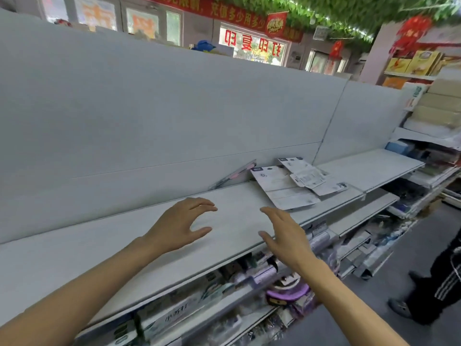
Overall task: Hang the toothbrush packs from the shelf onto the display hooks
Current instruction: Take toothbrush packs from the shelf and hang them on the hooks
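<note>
Head view of a shop aisle. A smooth, matt pale-grey shelf point(154, 236) runs diagonally across the frame, backed by a flat grey panel wall point(174, 103) with a thin horizontal seam. Both bare hands hover over the shelf's middle, palms facing each other. The left hand point(179, 224) has its fingers point(204, 204) loosely arched and thumb spread, holding nothing; the right hand point(287, 233) has its fingers point(270, 211) nearly straight and relaxed, likewise holding nothing.

The toothbrush packs point(291, 186) lie beyond the right hand, well apart from it, in a loose overlapping pile of flat rectangular white cards, backs up, printed with small grey text and dark corner marks. One further slim pack with pink point(234, 176) leans tilted against the panel wall, just left of the pile.

Lower shelves point(249, 283) hold blurred packaged goods, among them a purple rounded item point(287, 290). At the right edge, a person in dark striped trousers point(444, 283) stands on the grey floor.
</note>
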